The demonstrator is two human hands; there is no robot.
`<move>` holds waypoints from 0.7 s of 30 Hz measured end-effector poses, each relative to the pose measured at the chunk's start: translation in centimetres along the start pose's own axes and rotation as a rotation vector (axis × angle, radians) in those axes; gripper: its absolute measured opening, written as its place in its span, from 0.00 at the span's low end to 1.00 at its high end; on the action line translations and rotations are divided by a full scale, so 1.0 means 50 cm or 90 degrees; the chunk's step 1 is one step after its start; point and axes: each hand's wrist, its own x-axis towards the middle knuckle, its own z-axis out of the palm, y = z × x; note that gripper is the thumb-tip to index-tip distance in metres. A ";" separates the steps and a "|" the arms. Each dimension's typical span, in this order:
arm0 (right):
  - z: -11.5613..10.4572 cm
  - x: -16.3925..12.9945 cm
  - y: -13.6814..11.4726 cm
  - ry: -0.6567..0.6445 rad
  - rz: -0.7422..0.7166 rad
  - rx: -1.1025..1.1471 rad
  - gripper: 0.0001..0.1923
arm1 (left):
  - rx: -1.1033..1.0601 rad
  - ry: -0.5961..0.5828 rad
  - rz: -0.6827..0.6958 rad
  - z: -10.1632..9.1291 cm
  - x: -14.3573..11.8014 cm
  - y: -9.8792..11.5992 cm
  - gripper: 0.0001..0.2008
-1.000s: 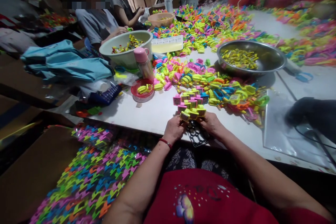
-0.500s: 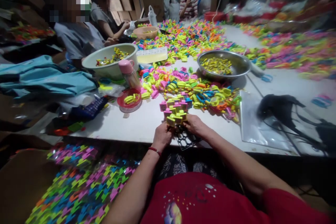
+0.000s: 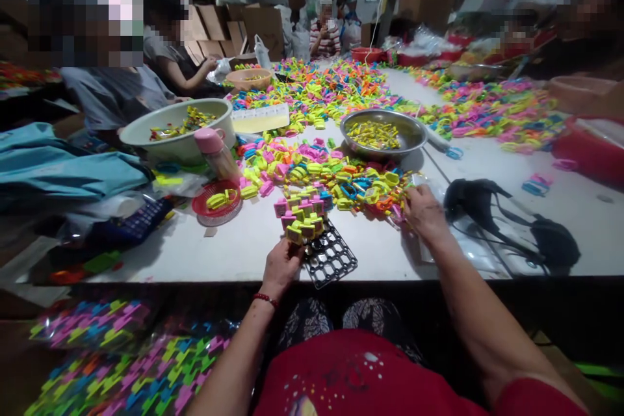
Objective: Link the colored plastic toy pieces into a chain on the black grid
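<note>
So the left hand [image 3: 281,264] is gripping the near-left corner of the black grid tray [image 3: 330,257], which sits at the near edge of the white table [image 3: 234,247]. The far half of that tray is filled with little toy watches [image 3: 301,214], pink and yellow-green mostly, packed in rows. The right hand [image 3: 423,209] is off the tray, out to its right, fingers reaching into the edge of the loose pile of colourful watches [image 3: 351,175] just behind the tray; looks like it's pinching one, but honestly it's too small and blurry to tell. Further behind the tray there's a steel bowl [image 3: 409,136] with yellow bits in it, and to the tray's far left a pale green bowl [image 3: 170,143] with a pink-capped bottle [image 3: 213,151] in front of it, plus a small red basket [image 3: 214,205]. Right of the tray lies a black strap thing [image 3: 487,205]. Other people sit along the table's left side, way beyond the tray
</note>
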 end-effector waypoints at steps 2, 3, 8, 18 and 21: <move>-0.002 0.021 0.017 -0.060 0.047 -0.055 0.15 | -0.021 0.010 -0.008 -0.004 -0.003 -0.001 0.08; 0.000 0.028 0.022 -0.103 0.064 -0.074 0.17 | -0.036 0.014 -0.016 -0.007 -0.005 -0.001 0.09; 0.024 0.028 0.016 -0.201 0.081 -0.028 0.21 | -0.111 0.133 -0.047 -0.019 -0.033 0.008 0.13; 0.014 -0.038 -0.091 -0.066 0.146 0.593 0.22 | 0.083 0.216 0.315 -0.108 -0.006 0.144 0.17; 0.031 -0.073 -0.180 -0.220 0.051 0.811 0.24 | 0.121 0.084 0.398 -0.117 0.036 0.179 0.23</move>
